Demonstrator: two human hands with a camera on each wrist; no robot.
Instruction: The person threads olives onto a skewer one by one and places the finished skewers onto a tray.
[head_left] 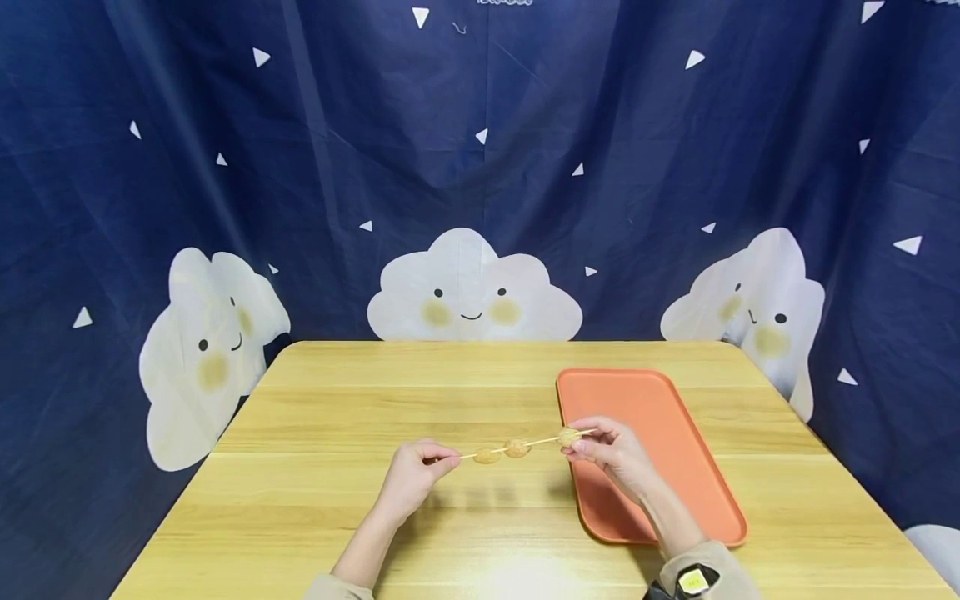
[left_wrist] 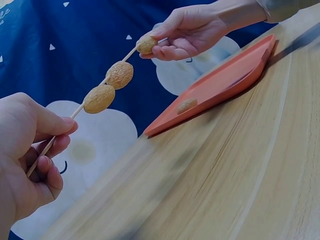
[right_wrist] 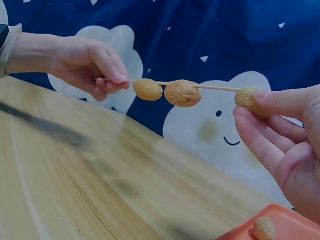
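Note:
A thin wooden skewer (head_left: 542,441) is held up over the table, running between both hands. My left hand (head_left: 414,477) pinches its left end between thumb and fingers. Two brown, wrinkled oval balls, a near one (left_wrist: 99,99) and a second one (left_wrist: 119,75), sit threaded side by side, just past the left fingers. Further along, my right hand (head_left: 617,457) pinches a third wrinkled ball (right_wrist: 248,102) between thumb and fingertips. In the head view the skewer's far tip sticks out beyond this ball. A bare stretch of skewer separates it from the other two.
On the right of the wooden table (head_left: 322,417) lies an orange tray (head_left: 637,396), partly under my right hand. One more wrinkled ball (left_wrist: 187,105) rests in the tray. A dark blue curtain (head_left: 480,167) with cloud prints hangs behind and along the sides.

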